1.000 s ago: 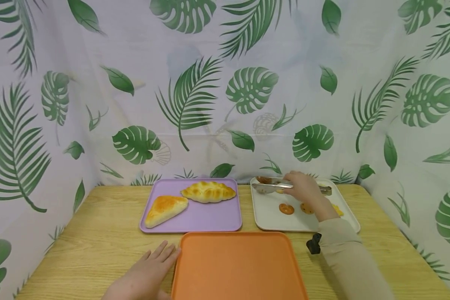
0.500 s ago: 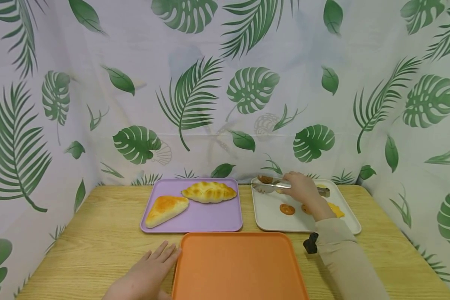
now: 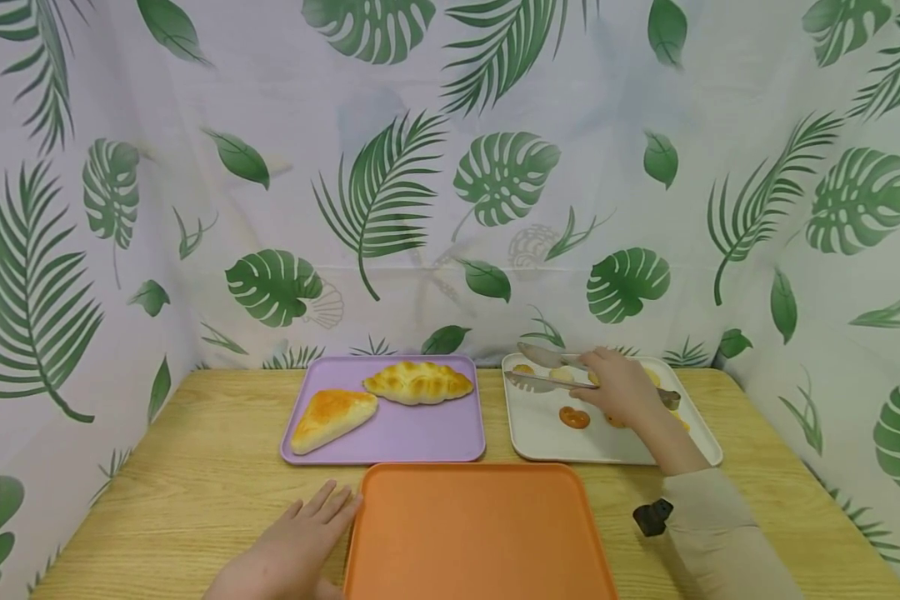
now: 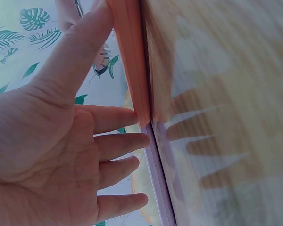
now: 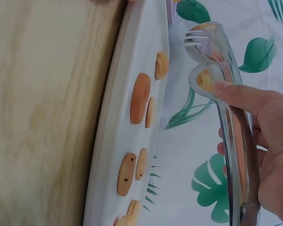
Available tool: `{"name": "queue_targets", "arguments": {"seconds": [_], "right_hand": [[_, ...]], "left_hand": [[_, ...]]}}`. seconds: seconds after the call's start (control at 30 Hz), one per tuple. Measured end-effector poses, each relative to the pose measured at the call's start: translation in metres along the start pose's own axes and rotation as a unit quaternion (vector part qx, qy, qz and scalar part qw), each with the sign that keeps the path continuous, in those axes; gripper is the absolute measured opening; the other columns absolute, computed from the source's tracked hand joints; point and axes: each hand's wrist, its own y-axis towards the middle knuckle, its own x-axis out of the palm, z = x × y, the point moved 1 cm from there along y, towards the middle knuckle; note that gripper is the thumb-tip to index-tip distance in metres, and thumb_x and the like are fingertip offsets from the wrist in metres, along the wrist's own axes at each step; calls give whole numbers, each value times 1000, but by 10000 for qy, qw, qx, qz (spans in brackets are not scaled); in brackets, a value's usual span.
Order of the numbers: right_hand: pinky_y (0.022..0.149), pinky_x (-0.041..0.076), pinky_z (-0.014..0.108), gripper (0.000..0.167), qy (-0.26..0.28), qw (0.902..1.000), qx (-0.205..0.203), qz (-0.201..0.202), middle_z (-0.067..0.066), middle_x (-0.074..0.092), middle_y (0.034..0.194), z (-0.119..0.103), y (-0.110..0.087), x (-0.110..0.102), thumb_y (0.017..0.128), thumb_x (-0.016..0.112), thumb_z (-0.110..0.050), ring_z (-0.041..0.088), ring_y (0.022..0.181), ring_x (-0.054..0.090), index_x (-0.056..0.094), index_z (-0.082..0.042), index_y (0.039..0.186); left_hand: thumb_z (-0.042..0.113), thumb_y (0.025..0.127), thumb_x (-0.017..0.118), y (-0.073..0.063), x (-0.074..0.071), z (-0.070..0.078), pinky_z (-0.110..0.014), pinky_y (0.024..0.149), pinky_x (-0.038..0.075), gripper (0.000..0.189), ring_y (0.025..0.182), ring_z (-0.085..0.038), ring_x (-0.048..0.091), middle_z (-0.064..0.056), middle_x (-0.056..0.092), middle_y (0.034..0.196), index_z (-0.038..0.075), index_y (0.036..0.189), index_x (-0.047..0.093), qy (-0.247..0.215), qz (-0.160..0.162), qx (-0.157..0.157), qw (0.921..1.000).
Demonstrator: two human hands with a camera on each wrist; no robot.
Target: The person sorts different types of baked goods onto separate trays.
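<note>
Metal tongs (image 3: 558,382) are held in my right hand (image 3: 621,388), above the back of the white tray (image 3: 543,442). Their two arms stand apart, and I see nothing between the tips. In the right wrist view the thumb and fingers wrap the tongs (image 5: 230,141). Small cookies lie on the tray, among them a brown one with holes (image 3: 573,417) and a pale one (image 3: 561,375); my right hand and forearm hide others. My left hand (image 3: 288,542) has its fingers straight, the fingertips at the left edge of the orange tray (image 3: 472,533).
Left of the white tray, a purple tray (image 3: 412,437) bears a triangular bread (image 3: 332,419) and a braided bread (image 3: 418,382). All trays stand on a wooden table (image 3: 157,492). A leaf-patterned cloth (image 3: 420,208) hangs behind and at both sides.
The tongs' arms have spread apart, and the brown piece seen by their tips now shows as a cookie on the tray. My right hand shifted slightly right. My left hand stays put.
</note>
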Motion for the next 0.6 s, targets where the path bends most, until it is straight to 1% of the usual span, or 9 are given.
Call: {"name": "queue_targets", "arguments": {"seconds": [0.13, 0.2, 0.27, 0.33, 0.4, 0.5, 0.57, 0.6], "right_hand": [[83, 52, 57, 55, 90, 9997, -146, 172, 23, 62, 121, -6, -16, -8, 83, 75, -33, 42, 109, 59, 61, 1, 125], [82, 53, 56, 57, 130, 9992, -254, 281, 22, 63, 120, -10, -23, -11, 82, 77, -32, 40, 108, 60, 61, 0, 125], [78, 54, 52, 57, 106, 9984, -387, 405, 19, 64, 115, -15, -31, -15, 79, 79, -32, 38, 103, 62, 62, -1, 124], [73, 56, 48, 57, 44, 9962, -588, 634, 16, 66, 111, -21, -38, -18, 76, 81, -32, 35, 97, 64, 64, -2, 121], [67, 55, 44, 56, 16, 9927, -828, 874, 13, 66, 106, -28, -45, -21, 73, 84, -31, 30, 87, 64, 66, -3, 118], [63, 53, 42, 56, -24, 9864, -1150, 1176, 10, 67, 103, -41, -56, -25, 69, 87, -31, 27, 82, 64, 68, -4, 113], [62, 51, 41, 56, -30, 9853, -1233, 1182, 7, 66, 101, -49, -64, -28, 67, 87, -32, 25, 81, 63, 68, -6, 113], [63, 51, 41, 57, -28, 9852, -1255, 1166, 6, 66, 100, -54, -68, -29, 67, 87, -32, 25, 83, 64, 68, -6, 113]], "left_hand": [[63, 66, 76, 0, 0, 1, -66, 113, 26, 111, 148, -41, 22, -18, 30, 158, 6, 151, 34, -25, 36, 17, 10000], [62, 67, 77, -1, 0, 1, -67, 113, 26, 110, 148, -41, 22, -18, 30, 158, 5, 151, 34, -58, 42, 23, 10000], [61, 66, 78, 0, 0, 1, -67, 113, 25, 110, 148, -41, 21, -18, 30, 158, 5, 151, 34, -61, 57, 37, 10000], [60, 66, 78, 0, 0, 1, -67, 113, 25, 111, 148, -42, 21, -19, 30, 158, 5, 150, 34, -43, 105, 73, 9999], [60, 65, 79, 0, 0, 1, -68, 113, 25, 111, 148, -42, 21, -20, 31, 157, 4, 150, 35, -32, 152, 103, 9998], [58, 64, 81, 0, 0, 1, -68, 112, 26, 112, 147, -43, 22, -21, 33, 156, 3, 150, 35, -11, 221, 160, 9996], [57, 63, 81, -1, 0, 1, -68, 111, 26, 112, 147, -43, 22, -21, 33, 156, 3, 150, 35, -7, 223, 178, 9996], [56, 63, 81, 0, 0, 1, -69, 111, 27, 112, 147, -44, 22, -21, 33, 156, 2, 150, 34, -8, 218, 188, 9996]]}}
